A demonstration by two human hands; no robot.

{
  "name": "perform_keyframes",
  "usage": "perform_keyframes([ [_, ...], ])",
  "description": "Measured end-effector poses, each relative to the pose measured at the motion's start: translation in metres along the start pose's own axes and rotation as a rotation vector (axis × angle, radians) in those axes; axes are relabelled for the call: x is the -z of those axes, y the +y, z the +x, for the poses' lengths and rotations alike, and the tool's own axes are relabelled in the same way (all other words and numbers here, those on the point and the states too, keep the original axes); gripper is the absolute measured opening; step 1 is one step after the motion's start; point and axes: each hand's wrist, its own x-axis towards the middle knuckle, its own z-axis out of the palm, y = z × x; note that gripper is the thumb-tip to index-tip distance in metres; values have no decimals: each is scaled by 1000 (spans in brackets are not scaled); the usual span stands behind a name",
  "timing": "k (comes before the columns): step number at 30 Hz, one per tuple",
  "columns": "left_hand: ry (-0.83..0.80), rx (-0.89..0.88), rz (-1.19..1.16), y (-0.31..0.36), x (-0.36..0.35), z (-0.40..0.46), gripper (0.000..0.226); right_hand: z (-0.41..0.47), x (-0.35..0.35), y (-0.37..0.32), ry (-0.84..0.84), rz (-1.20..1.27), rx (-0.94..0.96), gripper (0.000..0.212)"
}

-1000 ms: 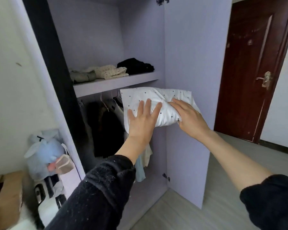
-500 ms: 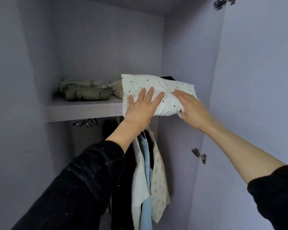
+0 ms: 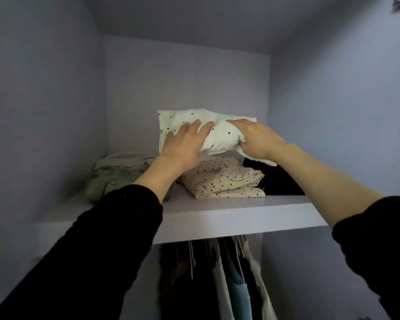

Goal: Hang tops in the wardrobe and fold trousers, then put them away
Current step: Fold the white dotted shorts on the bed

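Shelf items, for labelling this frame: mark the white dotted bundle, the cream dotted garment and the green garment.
white dotted bundle (image 3: 219,140): head view, front bulge between the hands.
cream dotted garment (image 3: 222,179): head view, top fold.
green garment (image 3: 112,176): head view, front face.
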Motion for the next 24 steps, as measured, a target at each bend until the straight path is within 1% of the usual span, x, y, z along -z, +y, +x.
perform_keyframes([
  [1,-27,-8,-13,-6,-9,16,78,15,-8,10,-17,0,0,52],
  [2,-87,-9,-35,-11,-19,30,78,27,-17,20,-91,-12,-15,52],
  [3,-196,-11,-43,-16,-28,40,80,35,-26,30,-236,-17,-42,59],
  [5,-484,3,-35,-23,-52,52,88,37,-47,48,-607,31,-168,89],
  [6,-598,20,-45,-26,-63,53,92,32,-57,53,-714,75,-227,99],
  [7,-652,36,-75,-29,-70,53,93,27,-67,58,-725,131,-240,102],
  [8,-657,48,-115,-32,-78,55,93,25,-78,64,-663,189,-223,100],
  [9,-623,46,-142,-34,-79,55,91,24,-83,65,-569,204,-189,97],
  [11,-491,34,-161,-33,-82,62,84,29,-86,74,-405,99,-95,92],
  [12,-431,27,-187,-32,-82,63,80,32,-85,75,-343,38,-49,89],
  [13,-409,25,-239,-29,-84,64,75,34,-85,77,-320,7,-15,86],
  [14,-434,36,-300,-23,-87,63,70,34,-87,80,-347,16,3,82],
  [15,-491,47,-354,-17,-91,60,66,32,-91,81,-431,63,-8,78],
  [17,-598,61,-357,-7,-98,50,63,23,-100,78,-669,194,-89,79],
  [18,-599,58,-331,-6,-98,49,63,21,-103,76,-720,244,-132,83],
  [19,-576,73,-307,-5,-98,45,62,17,-104,75,-718,295,-162,86],
  [21,-508,136,-264,-2,-95,37,59,16,-102,78,-604,330,-144,81],
  [22,-496,163,-242,2,-94,31,56,13,-101,79,-571,283,-94,75],
  [24,-517,216,-173,16,-93,17,53,2,-100,75,-594,185,-5,63],
])
